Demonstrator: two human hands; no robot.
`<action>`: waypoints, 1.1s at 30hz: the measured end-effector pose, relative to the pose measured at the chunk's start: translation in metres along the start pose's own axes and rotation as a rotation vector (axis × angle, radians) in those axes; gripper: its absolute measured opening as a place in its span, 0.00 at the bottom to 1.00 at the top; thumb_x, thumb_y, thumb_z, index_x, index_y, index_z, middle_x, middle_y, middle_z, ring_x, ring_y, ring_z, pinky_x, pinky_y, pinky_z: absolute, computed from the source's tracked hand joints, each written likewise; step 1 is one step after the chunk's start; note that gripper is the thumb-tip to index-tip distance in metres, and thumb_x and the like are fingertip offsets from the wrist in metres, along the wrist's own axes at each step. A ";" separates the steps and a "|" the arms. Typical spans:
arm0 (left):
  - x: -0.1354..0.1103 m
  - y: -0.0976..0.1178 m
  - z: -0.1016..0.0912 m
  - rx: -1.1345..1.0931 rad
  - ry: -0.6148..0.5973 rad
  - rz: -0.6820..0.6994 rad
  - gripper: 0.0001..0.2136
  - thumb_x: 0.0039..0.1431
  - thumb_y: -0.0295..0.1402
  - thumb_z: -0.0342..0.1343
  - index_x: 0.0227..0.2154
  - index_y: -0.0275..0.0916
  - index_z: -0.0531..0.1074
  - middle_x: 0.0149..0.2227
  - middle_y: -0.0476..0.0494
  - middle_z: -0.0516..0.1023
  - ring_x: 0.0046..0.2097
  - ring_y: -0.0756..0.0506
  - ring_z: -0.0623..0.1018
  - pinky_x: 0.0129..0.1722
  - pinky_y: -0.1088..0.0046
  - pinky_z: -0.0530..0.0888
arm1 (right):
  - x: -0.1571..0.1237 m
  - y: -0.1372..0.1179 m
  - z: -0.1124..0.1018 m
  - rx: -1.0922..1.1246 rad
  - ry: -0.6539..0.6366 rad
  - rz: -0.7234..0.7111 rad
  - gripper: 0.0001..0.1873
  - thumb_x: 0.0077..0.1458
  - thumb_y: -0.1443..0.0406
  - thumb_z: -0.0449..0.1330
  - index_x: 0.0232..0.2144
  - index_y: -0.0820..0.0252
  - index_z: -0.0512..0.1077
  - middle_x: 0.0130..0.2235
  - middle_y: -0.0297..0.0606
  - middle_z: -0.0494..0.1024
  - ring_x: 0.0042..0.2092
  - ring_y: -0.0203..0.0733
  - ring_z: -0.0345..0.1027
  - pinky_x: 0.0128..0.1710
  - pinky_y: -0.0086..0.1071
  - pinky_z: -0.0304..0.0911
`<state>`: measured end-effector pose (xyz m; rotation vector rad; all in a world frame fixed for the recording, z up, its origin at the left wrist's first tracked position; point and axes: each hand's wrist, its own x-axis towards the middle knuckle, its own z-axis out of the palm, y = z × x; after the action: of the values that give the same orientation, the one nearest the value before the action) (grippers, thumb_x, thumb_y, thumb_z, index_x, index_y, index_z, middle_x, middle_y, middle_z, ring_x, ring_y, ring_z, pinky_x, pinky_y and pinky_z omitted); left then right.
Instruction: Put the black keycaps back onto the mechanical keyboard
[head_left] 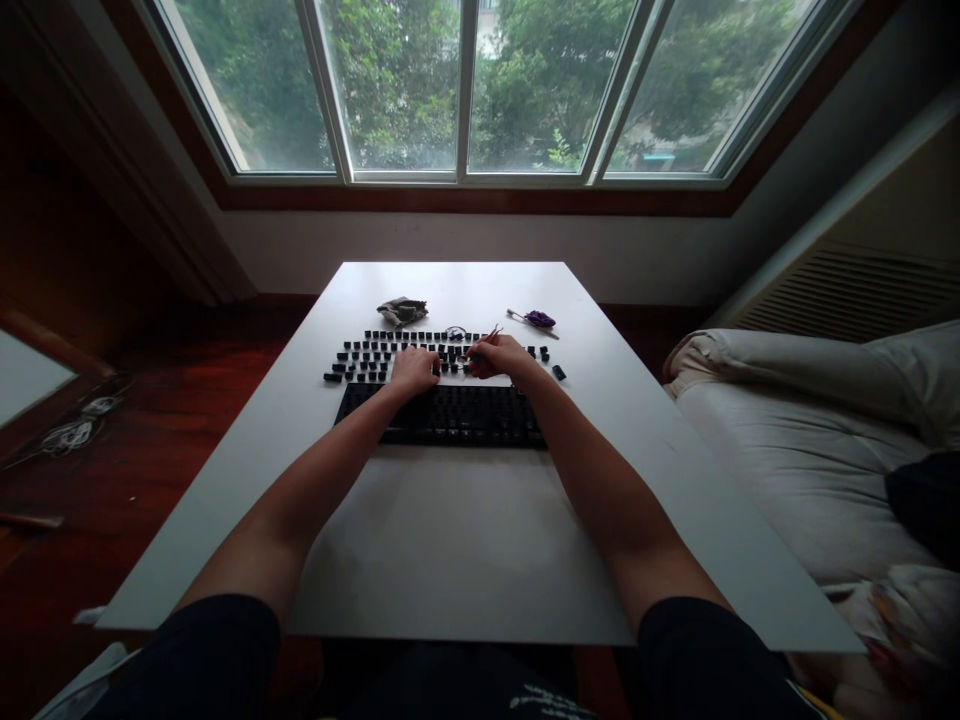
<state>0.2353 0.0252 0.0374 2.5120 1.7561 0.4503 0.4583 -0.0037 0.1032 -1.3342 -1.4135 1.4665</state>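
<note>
A black keyboard (461, 418) lies across the white table, its keycaps taken off in large part. Rows of loose black keycaps (371, 352) are laid out just behind it. Over the keyboard's back edge, my left hand (414, 371) has its fingers curled down at the keycaps; whether a cap is between them I cannot make out. Close by on the right, my right hand (499, 356) pinches a thin reddish tool (493, 335) whose slim ends stick up past the fingers. Its lower end, near the left fingertips, is too small to tell.
A crumpled grey cloth (403, 311) is at the table's back left. At the back right lie a purple item (538, 319) and a thin brush-like stick (517, 316). A cable (455, 331) sits behind the keycaps. The white table (465, 540) reaches toward me; a bed (787, 440) stands right.
</note>
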 end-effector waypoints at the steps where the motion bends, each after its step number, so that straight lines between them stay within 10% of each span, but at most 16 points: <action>1: 0.000 0.000 -0.001 -0.004 -0.009 -0.004 0.09 0.46 0.35 0.66 0.33 0.45 0.81 0.33 0.44 0.79 0.43 0.39 0.73 0.44 0.64 0.67 | 0.000 0.000 0.000 0.000 0.000 0.002 0.06 0.60 0.68 0.60 0.33 0.66 0.75 0.26 0.41 0.81 0.23 0.39 0.76 0.24 0.28 0.73; 14: -0.013 0.000 -0.008 -0.046 0.062 0.022 0.07 0.53 0.36 0.62 0.36 0.45 0.80 0.36 0.43 0.79 0.42 0.39 0.73 0.44 0.62 0.67 | -0.005 0.000 0.003 0.014 -0.128 -0.045 0.07 0.62 0.64 0.63 0.40 0.62 0.72 0.28 0.39 0.81 0.27 0.39 0.77 0.27 0.29 0.75; 25: -0.070 0.001 -0.015 -0.206 0.069 0.199 0.09 0.61 0.36 0.58 0.42 0.44 0.79 0.42 0.42 0.77 0.47 0.39 0.73 0.48 0.59 0.69 | -0.018 0.009 0.019 -0.128 -0.320 -0.281 0.08 0.60 0.64 0.63 0.41 0.59 0.69 0.32 0.36 0.81 0.32 0.38 0.77 0.28 0.25 0.69; 33: -0.085 0.003 -0.017 -0.205 0.076 0.206 0.13 0.60 0.41 0.59 0.46 0.44 0.77 0.47 0.40 0.74 0.51 0.37 0.71 0.53 0.56 0.68 | -0.033 0.039 0.031 -0.247 -0.209 -0.330 0.08 0.60 0.60 0.62 0.39 0.58 0.73 0.32 0.32 0.80 0.35 0.38 0.77 0.35 0.27 0.70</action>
<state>0.2071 -0.0569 0.0366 2.5665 1.3961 0.7061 0.4428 -0.0493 0.0685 -1.0439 -1.8996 1.2682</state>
